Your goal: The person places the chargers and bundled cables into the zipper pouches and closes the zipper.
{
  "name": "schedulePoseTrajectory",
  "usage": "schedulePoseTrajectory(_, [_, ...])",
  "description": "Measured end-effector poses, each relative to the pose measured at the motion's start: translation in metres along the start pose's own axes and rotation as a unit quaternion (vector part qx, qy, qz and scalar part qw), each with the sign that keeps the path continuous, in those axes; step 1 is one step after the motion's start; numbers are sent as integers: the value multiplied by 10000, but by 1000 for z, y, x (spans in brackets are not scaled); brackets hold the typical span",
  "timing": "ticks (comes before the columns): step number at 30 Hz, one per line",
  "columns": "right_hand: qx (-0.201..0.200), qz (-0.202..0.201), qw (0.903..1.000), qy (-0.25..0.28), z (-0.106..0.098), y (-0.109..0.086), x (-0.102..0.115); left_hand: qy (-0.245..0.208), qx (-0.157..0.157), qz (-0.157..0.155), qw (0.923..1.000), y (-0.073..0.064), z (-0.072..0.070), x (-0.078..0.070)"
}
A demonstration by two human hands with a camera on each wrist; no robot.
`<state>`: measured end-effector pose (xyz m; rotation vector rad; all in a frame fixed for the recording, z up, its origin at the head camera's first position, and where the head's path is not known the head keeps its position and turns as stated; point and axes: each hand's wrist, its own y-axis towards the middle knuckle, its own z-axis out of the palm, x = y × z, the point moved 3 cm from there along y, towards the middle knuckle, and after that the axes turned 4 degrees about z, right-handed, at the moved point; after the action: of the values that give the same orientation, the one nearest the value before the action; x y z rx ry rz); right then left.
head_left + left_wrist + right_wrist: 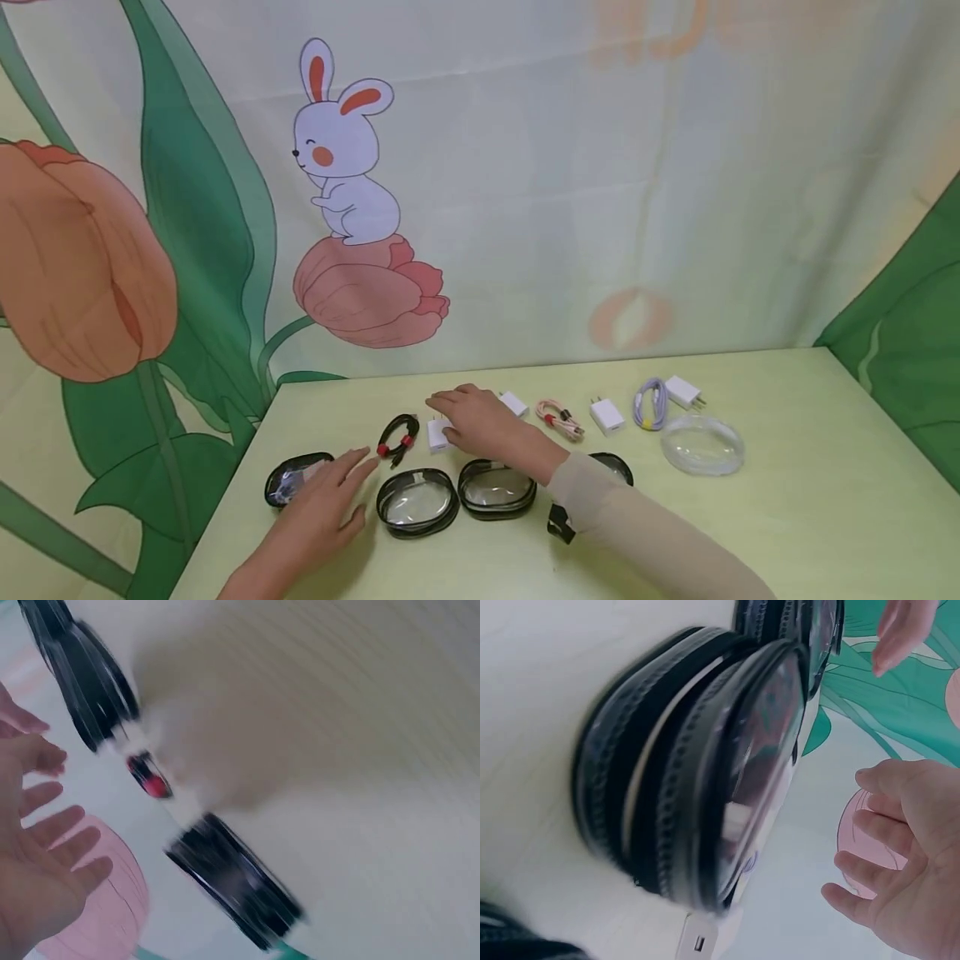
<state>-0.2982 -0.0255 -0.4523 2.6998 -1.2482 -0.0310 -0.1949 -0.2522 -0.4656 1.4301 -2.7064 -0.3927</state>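
Contents, dark with a paler patch, were seen through the window of a black-rimmed case at the far left of the table, partly covered by the left hand. That hand was spread, fingers stretched and nothing gripped. Just beyond its fingertips, a black cable was coiled and bound by red ties. Through a first oval case, pale tabletop was seen. Beyond it, a white charger was overlapped by the right hand; that hand was loosely extended, nothing held, and whether the charger was touched could not be told. A second oval case, a second charger, a red-tied pink cable, a third charger and a half-hidden third oval case were followed by a coiled purple cable, a fourth charger and a clear container. Orange lettering above was too faint to be read. In the right wrist view, toothed zips and a charger's port were shown more plainly than from the head.
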Motion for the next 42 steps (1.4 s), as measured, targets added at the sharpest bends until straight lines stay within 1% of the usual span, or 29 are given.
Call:
schedulePoseTrajectory(2, [-9,69,9999,-84,1,-3,-4,-126,99,314,9994,7,3,-10])
schedulePoseTrajectory(5, [-19,122,9998,-132,1,-6,-8,-227,432,675,9965,13,11,-20])
schedulePoseTrajectory(8, [-26,140,9999,-53,1,-9,-10,-363,842,837,9923,15,19,-25])
schedulePoseTrajectory(10, [-19,142,9999,26,2,-11,-11,-494,1009,866,9899,15,22,-27])
schedulePoseTrajectory(12, [-3,173,9998,92,3,-13,-12,-552,1120,817,9888,15,24,-27])
schedulePoseTrajectory(14, [22,188,9997,149,5,-14,-13,-498,1181,726,9891,16,26,-27])
schedulePoseTrajectory(17, [61,241,9994,248,6,-15,-14,-286,1252,349,9911,20,26,-27])
schedulePoseTrajectory(20, [101,261,9990,344,5,-16,-15,-28,1219,5,9925,25,25,-28])
schedulePoseTrajectory(22, [89,282,9989,373,4,-16,-16,95,1136,-161,9933,26,24,-29])
schedulePoseTrajectory(26, [48,276,9987,418,6,-17,-17,279,1045,-315,9936,27,22,-32])
schedulePoseTrajectory(28, [36,281,9986,450,6,-17,-17,316,1055,-390,9931,27,22,-34])
schedulePoseTrajectory(32, [68,281,9983,506,8,-18,-16,503,1153,-425,9911,26,21,-39])
schedulePoseTrajectory(34, [75,288,9982,524,9,-18,-16,658,1149,-353,9906,26,21,-41])
schedulePoseTrajectory(37, [122,280,9979,563,10,-16,-16,788,1037,-67,9915,26,22,-41])
schedulePoseTrajectory(40, [182,193,9980,572,11,-14,-17,631,984,471,9920,27,22,-38])
schedulePoseTrajectory(42, [232,113,9980,573,11,-13,-16,401,1082,873,9895,27,23,-36])
